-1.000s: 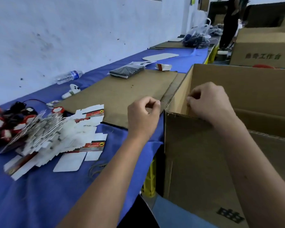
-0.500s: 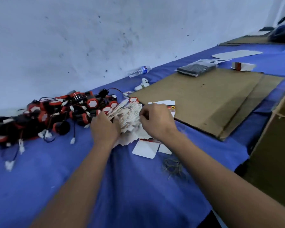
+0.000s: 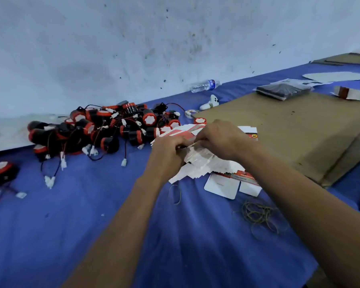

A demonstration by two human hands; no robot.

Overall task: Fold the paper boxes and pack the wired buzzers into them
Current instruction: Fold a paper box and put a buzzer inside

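Both hands on the stack of flat paper boxes (image 3: 197,161): left hand (image 3: 166,152) and right hand (image 3: 220,140) each pinch its top blanks, fingers curled. Wired buzzers (image 3: 104,129) heaped just left of the stack, brown cardboard sheet (image 3: 289,129) to its right.

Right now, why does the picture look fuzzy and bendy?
Head view: the hands and the paper boxes they grip are smeared by motion; the wide lens bends the table edge and wall line; light is dim and bluish, with no glare.
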